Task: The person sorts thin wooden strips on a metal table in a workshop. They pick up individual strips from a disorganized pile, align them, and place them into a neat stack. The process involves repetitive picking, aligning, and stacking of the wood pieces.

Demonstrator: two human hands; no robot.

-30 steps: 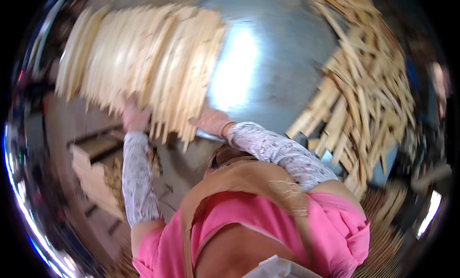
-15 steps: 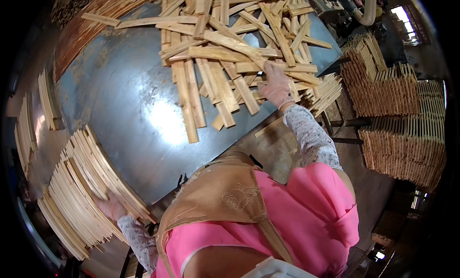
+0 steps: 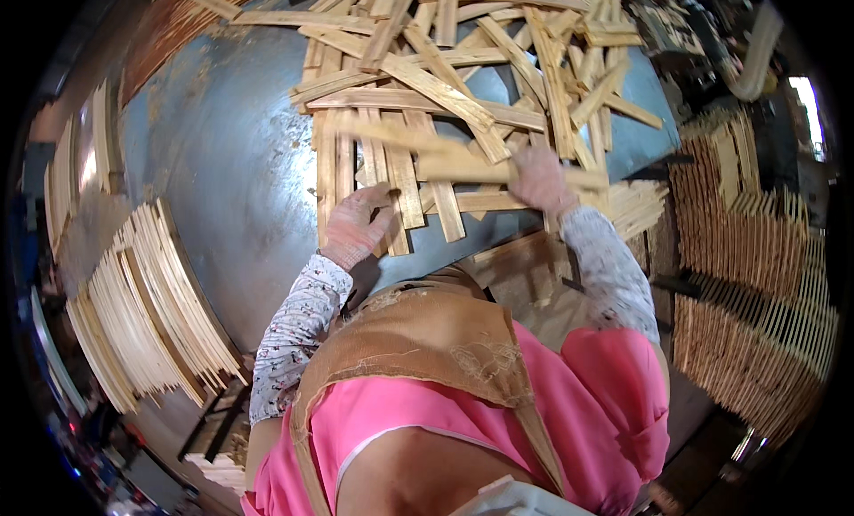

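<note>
A loose heap of pale wooden slats (image 3: 445,93) lies crisscrossed on a grey metal tabletop (image 3: 222,133). At the heap's near right side, my right hand (image 3: 541,180) is closed on a wooden slat (image 3: 467,169) that is smeared by motion; a second blurred slat lies just above it. The fingertips of that hand are partly hidden. My left hand (image 3: 360,222) is at the heap's near left edge, beside the slats' near ends, with thumb and fingers apart and nothing seen in it. Both hands wear thin pale gloves.
To the left stands a row of neatly stacked pale slats (image 3: 151,294), with smaller stacks (image 3: 107,142) behind it. Tall stacks of slats (image 3: 747,222) stand at the right, past the table's edge. A grey hose (image 3: 761,53) hangs at the far right.
My left hand has left the stacked slats at the left and come to the heap's near edge. My right hand has drawn a slat slightly nearer; the view has shifted a little.
</note>
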